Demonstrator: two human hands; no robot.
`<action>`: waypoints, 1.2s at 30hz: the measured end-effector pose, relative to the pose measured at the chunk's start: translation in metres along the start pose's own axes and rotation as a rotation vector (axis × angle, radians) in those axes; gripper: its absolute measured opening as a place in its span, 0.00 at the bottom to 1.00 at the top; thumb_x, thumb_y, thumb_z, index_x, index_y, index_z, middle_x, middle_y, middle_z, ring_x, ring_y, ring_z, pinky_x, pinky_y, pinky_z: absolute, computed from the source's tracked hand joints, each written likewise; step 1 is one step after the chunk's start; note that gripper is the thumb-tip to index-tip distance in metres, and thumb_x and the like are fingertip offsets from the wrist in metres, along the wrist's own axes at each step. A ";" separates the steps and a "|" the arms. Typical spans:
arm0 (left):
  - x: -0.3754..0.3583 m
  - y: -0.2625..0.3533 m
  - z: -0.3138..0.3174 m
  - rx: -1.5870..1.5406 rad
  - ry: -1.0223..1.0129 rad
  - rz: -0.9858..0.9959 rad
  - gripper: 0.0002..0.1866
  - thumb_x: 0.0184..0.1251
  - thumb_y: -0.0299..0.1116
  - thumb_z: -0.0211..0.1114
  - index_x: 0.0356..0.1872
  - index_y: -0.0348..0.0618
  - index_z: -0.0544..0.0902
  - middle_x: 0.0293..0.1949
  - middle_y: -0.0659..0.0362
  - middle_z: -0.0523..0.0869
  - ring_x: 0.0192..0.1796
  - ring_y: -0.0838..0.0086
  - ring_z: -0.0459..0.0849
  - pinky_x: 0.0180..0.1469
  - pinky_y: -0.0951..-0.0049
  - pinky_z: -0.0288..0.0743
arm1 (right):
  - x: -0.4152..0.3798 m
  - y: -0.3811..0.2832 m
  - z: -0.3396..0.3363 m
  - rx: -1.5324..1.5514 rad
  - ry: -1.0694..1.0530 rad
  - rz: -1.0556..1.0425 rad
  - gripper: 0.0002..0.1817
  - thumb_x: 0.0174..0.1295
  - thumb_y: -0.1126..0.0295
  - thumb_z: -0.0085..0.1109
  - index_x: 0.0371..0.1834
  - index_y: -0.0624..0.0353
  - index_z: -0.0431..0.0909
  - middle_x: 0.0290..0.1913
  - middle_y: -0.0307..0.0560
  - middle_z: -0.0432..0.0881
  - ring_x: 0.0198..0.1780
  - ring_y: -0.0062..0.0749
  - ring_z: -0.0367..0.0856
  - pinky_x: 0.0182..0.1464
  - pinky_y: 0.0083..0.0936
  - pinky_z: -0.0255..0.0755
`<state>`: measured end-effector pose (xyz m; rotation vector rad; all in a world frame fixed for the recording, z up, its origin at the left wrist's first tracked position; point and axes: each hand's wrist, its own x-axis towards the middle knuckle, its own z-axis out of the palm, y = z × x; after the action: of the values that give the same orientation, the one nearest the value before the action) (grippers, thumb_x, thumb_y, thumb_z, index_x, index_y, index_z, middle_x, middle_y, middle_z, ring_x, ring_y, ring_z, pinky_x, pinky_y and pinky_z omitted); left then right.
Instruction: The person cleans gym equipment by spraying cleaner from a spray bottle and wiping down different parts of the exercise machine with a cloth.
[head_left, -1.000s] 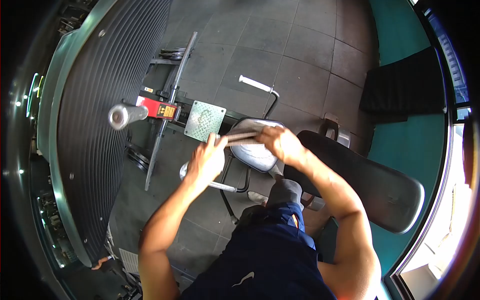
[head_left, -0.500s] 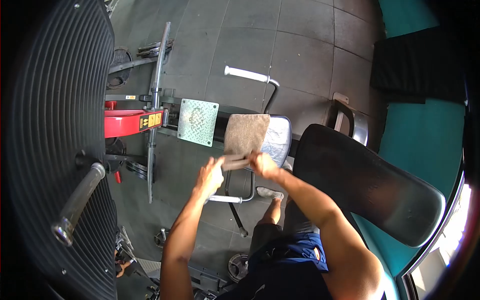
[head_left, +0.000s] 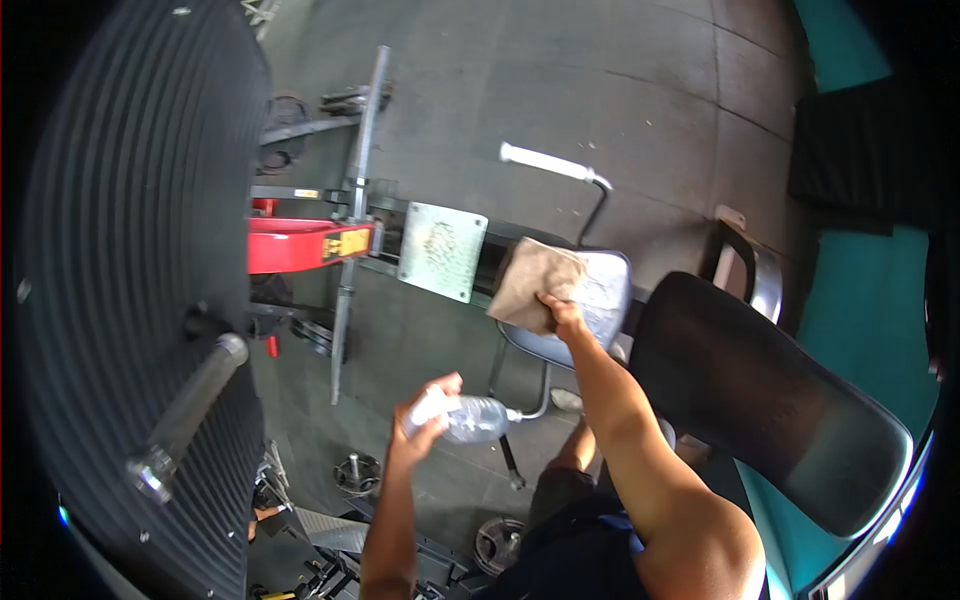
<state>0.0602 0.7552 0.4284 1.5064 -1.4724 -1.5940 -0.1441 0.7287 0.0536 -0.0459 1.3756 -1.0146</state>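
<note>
My left hand point(head_left: 425, 420) is wrapped round a clear plastic spray bottle point(head_left: 478, 420) with a white top. The bottle is tilted on its side, its base pointing right, in front of one of the machine's handles. On the grey padded seat point(head_left: 605, 300) lies a folded brown cloth point(head_left: 530, 285), reaching over the seat's left edge. My right hand point(head_left: 565, 315) grips the cloth's lower right part, the thumb on top and the other fingers partly hidden. Part of the seat shows a shiny, pale surface.
A black backrest point(head_left: 770, 400) stands right of the seat. A metal tread plate point(head_left: 443, 250), a red machine arm point(head_left: 295, 245) and a long steel bar point(head_left: 360, 220) are to the left. A white-gripped handle point(head_left: 545, 160) sticks out beyond the seat. A large ribbed black platform point(head_left: 140, 250) fills the far left.
My left hand has let go of the cloth's edge and moved down, bringing the spray bottle into sight. My right hand has moved the cloth further over the seat. The view has shifted.
</note>
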 end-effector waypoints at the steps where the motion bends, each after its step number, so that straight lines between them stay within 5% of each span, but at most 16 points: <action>1: -0.017 0.007 -0.001 0.006 -0.006 0.009 0.23 0.62 0.33 0.62 0.58 0.32 0.83 0.51 0.53 0.88 0.52 0.73 0.84 0.58 0.69 0.76 | -0.017 -0.032 0.011 0.108 -0.032 0.067 0.27 0.59 0.65 0.73 0.59 0.66 0.77 0.52 0.52 0.85 0.50 0.38 0.84 0.54 0.34 0.79; 3: -0.040 0.038 0.001 0.169 0.027 0.152 0.18 0.63 0.37 0.62 0.45 0.31 0.84 0.50 0.47 0.88 0.48 0.68 0.87 0.52 0.70 0.79 | -0.054 -0.084 0.025 0.067 -0.198 0.042 0.22 0.61 0.67 0.69 0.57 0.66 0.79 0.49 0.50 0.87 0.49 0.36 0.86 0.54 0.32 0.80; 5: -0.067 0.072 0.000 0.250 0.107 0.161 0.19 0.63 0.40 0.61 0.42 0.32 0.85 0.48 0.43 0.88 0.44 0.64 0.88 0.46 0.68 0.80 | -0.103 -0.141 0.037 -0.197 -0.427 -0.184 0.22 0.61 0.68 0.68 0.58 0.64 0.78 0.47 0.47 0.87 0.48 0.33 0.86 0.53 0.31 0.81; 9: -0.108 0.134 -0.004 0.250 0.283 0.487 0.18 0.62 0.41 0.61 0.36 0.32 0.85 0.44 0.42 0.88 0.37 0.60 0.88 0.41 0.65 0.81 | -0.254 -0.252 0.085 -0.147 -0.767 -0.444 0.30 0.60 0.62 0.73 0.63 0.61 0.75 0.53 0.45 0.84 0.50 0.33 0.84 0.54 0.31 0.80; 14: -0.165 0.175 0.005 0.431 0.602 0.674 0.14 0.61 0.37 0.61 0.30 0.33 0.84 0.35 0.44 0.87 0.34 0.60 0.88 0.38 0.66 0.83 | -0.393 -0.348 0.202 -0.182 -1.090 -1.243 0.32 0.58 0.56 0.75 0.59 0.62 0.74 0.52 0.45 0.82 0.48 0.32 0.80 0.52 0.32 0.76; 15: -0.169 0.175 0.008 0.367 0.661 0.694 0.14 0.61 0.37 0.61 0.31 0.32 0.84 0.35 0.45 0.87 0.34 0.61 0.88 0.37 0.66 0.83 | -0.401 -0.349 0.229 -0.027 -1.141 -1.123 0.32 0.57 0.57 0.76 0.59 0.63 0.74 0.50 0.46 0.83 0.45 0.32 0.81 0.50 0.33 0.77; 17: -0.182 0.175 0.018 0.242 0.775 0.732 0.14 0.61 0.36 0.61 0.31 0.31 0.84 0.34 0.46 0.87 0.33 0.62 0.88 0.37 0.67 0.83 | -0.423 -0.370 0.277 -0.155 -1.115 -1.319 0.30 0.56 0.60 0.76 0.58 0.63 0.76 0.45 0.49 0.84 0.42 0.30 0.80 0.48 0.33 0.77; 19: -0.194 0.175 0.015 0.230 0.812 0.701 0.15 0.63 0.36 0.61 0.32 0.29 0.84 0.34 0.47 0.87 0.31 0.67 0.87 0.35 0.69 0.82 | -0.421 -0.378 0.285 -0.228 -1.145 -1.195 0.15 0.62 0.68 0.70 0.46 0.65 0.81 0.38 0.47 0.87 0.42 0.29 0.85 0.47 0.31 0.78; 21: -0.206 0.172 0.016 0.192 0.832 0.626 0.15 0.64 0.37 0.61 0.33 0.30 0.84 0.35 0.47 0.87 0.30 0.68 0.87 0.35 0.70 0.82 | -0.418 -0.360 0.285 -0.165 -0.943 -1.474 0.11 0.62 0.71 0.66 0.44 0.66 0.82 0.39 0.51 0.87 0.43 0.34 0.87 0.47 0.32 0.78; 23: -0.211 0.167 0.013 0.197 0.820 0.595 0.14 0.66 0.36 0.61 0.35 0.32 0.84 0.36 0.48 0.87 0.30 0.70 0.86 0.33 0.72 0.80 | -0.452 -0.332 0.291 0.201 -0.462 -1.639 0.12 0.64 0.68 0.62 0.42 0.67 0.82 0.39 0.53 0.86 0.45 0.41 0.85 0.53 0.34 0.76; 25: -0.207 0.161 0.015 0.147 0.840 0.615 0.14 0.66 0.37 0.62 0.35 0.33 0.85 0.37 0.49 0.87 0.30 0.70 0.86 0.33 0.71 0.79 | -0.482 -0.367 0.274 -0.202 -0.831 -1.039 0.21 0.68 0.57 0.59 0.49 0.67 0.80 0.44 0.52 0.85 0.47 0.40 0.84 0.56 0.34 0.75; 26: -0.205 0.163 0.015 0.152 0.847 0.597 0.11 0.66 0.34 0.62 0.35 0.35 0.84 0.36 0.50 0.87 0.29 0.68 0.86 0.33 0.70 0.80 | -0.428 -0.331 0.297 0.243 -0.899 -1.377 0.26 0.71 0.50 0.54 0.53 0.66 0.77 0.46 0.48 0.84 0.45 0.38 0.83 0.56 0.32 0.75; 29: -0.188 0.174 0.007 0.326 0.811 0.562 0.07 0.66 0.31 0.62 0.35 0.37 0.83 0.33 0.51 0.86 0.28 0.64 0.85 0.33 0.67 0.80 | -0.388 -0.346 0.299 0.400 -1.117 -0.387 0.26 0.73 0.51 0.54 0.54 0.69 0.77 0.40 0.51 0.87 0.43 0.37 0.86 0.53 0.31 0.76; 31: -0.169 0.196 -0.001 0.395 0.763 0.583 0.04 0.64 0.27 0.62 0.35 0.38 0.82 0.30 0.51 0.84 0.30 0.58 0.85 0.34 0.62 0.80 | -0.381 -0.355 0.304 0.292 -1.179 -0.370 0.27 0.73 0.51 0.53 0.55 0.68 0.77 0.42 0.51 0.86 0.44 0.38 0.85 0.54 0.31 0.75; 33: -0.141 0.214 -0.019 0.683 0.717 0.832 0.05 0.64 0.26 0.61 0.34 0.35 0.81 0.32 0.50 0.85 0.34 0.59 0.85 0.37 0.61 0.80 | -0.386 -0.362 0.308 0.229 -1.206 -0.451 0.27 0.73 0.50 0.52 0.56 0.68 0.76 0.43 0.52 0.86 0.46 0.38 0.84 0.55 0.32 0.75; 36: -0.104 0.207 -0.035 0.656 0.753 0.791 0.05 0.63 0.26 0.62 0.37 0.35 0.81 0.33 0.50 0.85 0.37 0.55 0.85 0.40 0.59 0.80 | -0.391 -0.368 0.305 0.165 -1.219 -0.571 0.28 0.74 0.50 0.51 0.58 0.67 0.75 0.46 0.52 0.85 0.48 0.39 0.84 0.57 0.32 0.74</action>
<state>0.0561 0.7740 0.6616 1.3096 -1.8177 -0.0471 -0.0492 0.5904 0.6484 -0.8316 0.1388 -1.2232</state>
